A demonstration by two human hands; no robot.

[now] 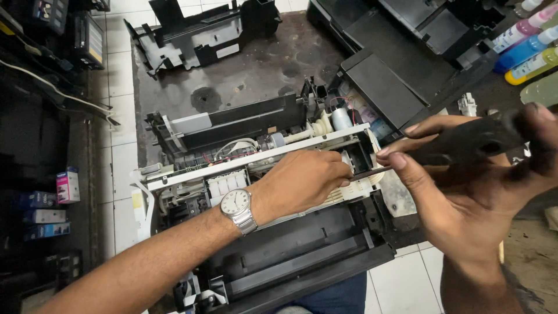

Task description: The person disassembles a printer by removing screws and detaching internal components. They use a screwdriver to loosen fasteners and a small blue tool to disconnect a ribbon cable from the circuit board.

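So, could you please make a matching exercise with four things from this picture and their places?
Things:
1. silver round wristwatch
2. black flat plastic tool
3. coloured plastic ink bottles
4. detached black plastic cover

Places:
A. top right corner
B. on the left wrist
C. top, beyond the opened printer
D. in the right hand

Pairs: 1-B, 2-D, 3-A, 4-C

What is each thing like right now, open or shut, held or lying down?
Printer: cover off, insides showing.
Black cover piece: taken off, lying behind the printer.
Left hand: reaching into the printer, fingertips hidden.
Right hand: gripping the black tool.
Black tool: held, tip pointing into the printer.
Ink bottles: capped, lying on their sides.
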